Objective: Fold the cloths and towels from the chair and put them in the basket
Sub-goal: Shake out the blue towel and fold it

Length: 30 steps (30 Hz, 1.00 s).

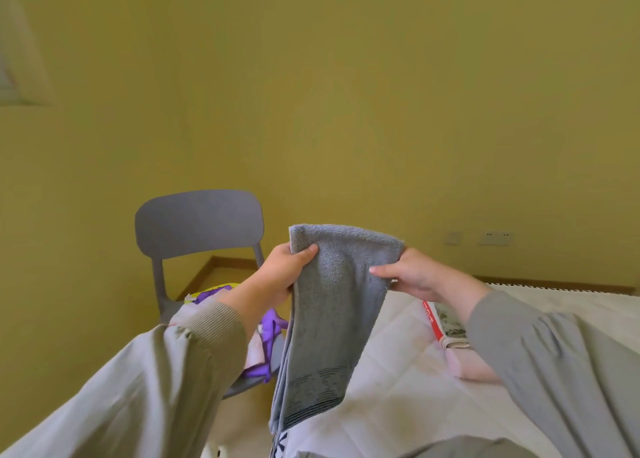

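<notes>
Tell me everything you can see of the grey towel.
The grey towel is terry-looking cloth, folded lengthwise into a narrow strip, with dark woven stripes near its lower end. It hangs down in front of the chair and the bed. The left hand grips its top left edge; the right hand pinches its right edge.

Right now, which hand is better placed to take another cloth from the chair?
Probably left. The left hand holds the grey towel near the chair, above the purple cloth; the right hand is over the bed.

grey towel (pixel 337 305) with dark stripes, grey chair (pixel 199 222), purple cloth (pixel 268 333).
</notes>
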Each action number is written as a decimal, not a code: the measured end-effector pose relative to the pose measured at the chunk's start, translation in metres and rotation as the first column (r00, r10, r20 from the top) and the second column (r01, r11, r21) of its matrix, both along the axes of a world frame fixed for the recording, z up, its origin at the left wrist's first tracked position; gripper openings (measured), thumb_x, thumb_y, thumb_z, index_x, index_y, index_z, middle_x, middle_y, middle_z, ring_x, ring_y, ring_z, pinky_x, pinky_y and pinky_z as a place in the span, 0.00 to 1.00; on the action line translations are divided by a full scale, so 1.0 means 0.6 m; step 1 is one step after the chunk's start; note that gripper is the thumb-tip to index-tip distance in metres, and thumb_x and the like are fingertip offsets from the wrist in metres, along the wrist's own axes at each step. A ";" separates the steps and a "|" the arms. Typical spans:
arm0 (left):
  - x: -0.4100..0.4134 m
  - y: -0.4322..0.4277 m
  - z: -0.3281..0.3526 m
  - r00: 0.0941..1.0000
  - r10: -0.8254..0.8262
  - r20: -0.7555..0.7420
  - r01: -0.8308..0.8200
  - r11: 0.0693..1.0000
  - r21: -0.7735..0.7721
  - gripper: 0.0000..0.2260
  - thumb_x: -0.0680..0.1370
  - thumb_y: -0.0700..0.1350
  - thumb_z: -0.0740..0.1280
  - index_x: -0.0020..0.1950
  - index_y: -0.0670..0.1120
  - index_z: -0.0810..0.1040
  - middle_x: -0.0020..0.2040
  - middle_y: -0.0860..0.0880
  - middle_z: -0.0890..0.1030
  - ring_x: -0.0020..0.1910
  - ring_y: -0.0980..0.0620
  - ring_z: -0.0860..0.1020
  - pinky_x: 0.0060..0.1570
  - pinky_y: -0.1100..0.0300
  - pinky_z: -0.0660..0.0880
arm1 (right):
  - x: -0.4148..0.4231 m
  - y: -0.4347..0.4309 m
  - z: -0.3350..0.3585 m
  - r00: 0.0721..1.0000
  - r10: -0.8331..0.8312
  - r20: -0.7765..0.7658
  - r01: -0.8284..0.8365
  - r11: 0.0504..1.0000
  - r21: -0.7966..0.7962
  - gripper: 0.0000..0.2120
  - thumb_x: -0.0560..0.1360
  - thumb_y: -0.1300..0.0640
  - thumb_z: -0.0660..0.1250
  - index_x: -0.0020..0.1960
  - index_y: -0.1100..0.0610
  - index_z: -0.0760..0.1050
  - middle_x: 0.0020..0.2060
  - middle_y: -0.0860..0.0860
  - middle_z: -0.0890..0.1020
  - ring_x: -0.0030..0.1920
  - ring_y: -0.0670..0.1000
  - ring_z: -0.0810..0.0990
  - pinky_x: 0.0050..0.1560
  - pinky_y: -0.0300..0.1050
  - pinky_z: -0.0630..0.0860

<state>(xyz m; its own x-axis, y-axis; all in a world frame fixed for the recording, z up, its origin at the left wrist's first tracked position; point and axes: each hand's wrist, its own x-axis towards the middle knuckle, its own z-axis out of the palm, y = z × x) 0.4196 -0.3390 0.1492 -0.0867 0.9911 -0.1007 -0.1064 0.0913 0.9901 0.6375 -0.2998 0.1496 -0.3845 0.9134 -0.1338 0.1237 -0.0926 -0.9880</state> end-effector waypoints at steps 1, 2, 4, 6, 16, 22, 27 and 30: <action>0.003 -0.001 -0.005 1.000 -0.017 -0.003 0.017 1.000 -0.009 0.06 0.79 0.45 0.65 0.52 0.44 0.77 0.51 0.44 0.82 0.51 0.46 0.81 0.52 0.51 0.77 | 0.002 -0.002 -0.008 0.999 -0.034 0.007 0.034 0.999 0.011 0.14 0.75 0.70 0.65 0.58 0.59 0.75 0.54 0.55 0.81 0.53 0.54 0.79 0.60 0.54 0.74; 0.005 -0.002 -0.007 0.999 -0.039 -0.007 0.039 0.999 -0.018 0.06 0.79 0.45 0.65 0.52 0.43 0.77 0.51 0.44 0.82 0.49 0.46 0.81 0.49 0.52 0.78 | 0.003 -0.001 -0.013 0.998 -0.064 -0.011 0.064 0.998 0.010 0.14 0.75 0.70 0.64 0.59 0.60 0.75 0.54 0.56 0.80 0.54 0.55 0.79 0.60 0.53 0.74; 0.001 -0.001 -0.008 0.995 -0.096 -0.004 0.096 0.994 -0.045 0.06 0.79 0.44 0.65 0.53 0.42 0.77 0.50 0.44 0.82 0.48 0.46 0.82 0.46 0.53 0.79 | 0.007 0.003 -0.017 0.994 -0.099 -0.051 0.098 0.995 -0.008 0.12 0.76 0.68 0.63 0.59 0.62 0.74 0.52 0.56 0.80 0.50 0.54 0.80 0.56 0.53 0.76; -0.007 0.003 -0.006 0.988 -0.155 0.025 0.156 0.985 -0.078 0.09 0.79 0.43 0.64 0.57 0.40 0.76 0.52 0.43 0.82 0.48 0.46 0.82 0.48 0.52 0.79 | 0.010 0.008 -0.014 0.994 -0.099 -0.041 0.098 0.995 -0.011 0.10 0.76 0.67 0.64 0.57 0.62 0.74 0.48 0.55 0.81 0.47 0.53 0.80 0.54 0.53 0.76; -0.010 0.097 -0.048 0.967 -0.207 0.150 0.248 0.903 -0.352 0.08 0.80 0.42 0.63 0.54 0.38 0.75 0.47 0.44 0.82 0.44 0.49 0.81 0.45 0.55 0.80 | 0.029 0.088 -0.037 0.999 0.024 0.030 -0.016 0.973 -0.231 0.04 0.77 0.66 0.63 0.50 0.62 0.76 0.43 0.57 0.83 0.44 0.54 0.81 0.51 0.51 0.77; 0.021 0.208 -0.173 0.920 0.009 -0.391 -0.085 0.980 -0.177 0.08 0.76 0.42 0.70 0.54 0.43 0.79 0.46 0.46 0.81 0.46 0.47 0.79 0.48 0.55 0.77 | 0.025 0.192 -0.162 0.956 -0.148 0.252 0.183 0.975 -0.122 0.11 0.75 0.65 0.67 0.58 0.62 0.75 0.49 0.57 0.82 0.47 0.54 0.81 0.45 0.50 0.79; 0.027 0.292 -0.287 0.786 0.042 -0.617 -0.106 0.992 -0.068 0.07 0.74 0.36 0.67 0.45 0.45 0.83 0.38 0.44 0.79 0.35 0.49 0.73 0.33 0.62 0.67 | 0.022 0.284 -0.281 0.801 -0.307 0.515 0.258 0.952 0.166 0.08 0.72 0.65 0.68 0.35 0.59 0.75 0.29 0.52 0.74 0.35 0.53 0.71 0.34 0.38 0.68; 0.021 0.335 -0.339 0.639 0.025 -0.769 -0.115 0.991 -0.063 0.06 0.75 0.39 0.66 0.44 0.45 0.83 0.39 0.45 0.78 0.36 0.48 0.72 0.29 0.62 0.63 | 0.020 0.326 -0.337 0.728 -0.350 0.589 0.275 0.937 0.216 0.08 0.72 0.61 0.70 0.34 0.60 0.76 0.26 0.50 0.70 0.34 0.53 0.69 0.33 0.42 0.62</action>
<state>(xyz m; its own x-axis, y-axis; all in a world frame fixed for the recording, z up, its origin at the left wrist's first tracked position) 0.4322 -0.1378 -0.0544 -0.2463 0.9673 -0.0599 0.6743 0.2155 0.7063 0.6494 -0.1042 -0.0524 0.0553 0.9895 -0.1338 0.6845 -0.1351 -0.7164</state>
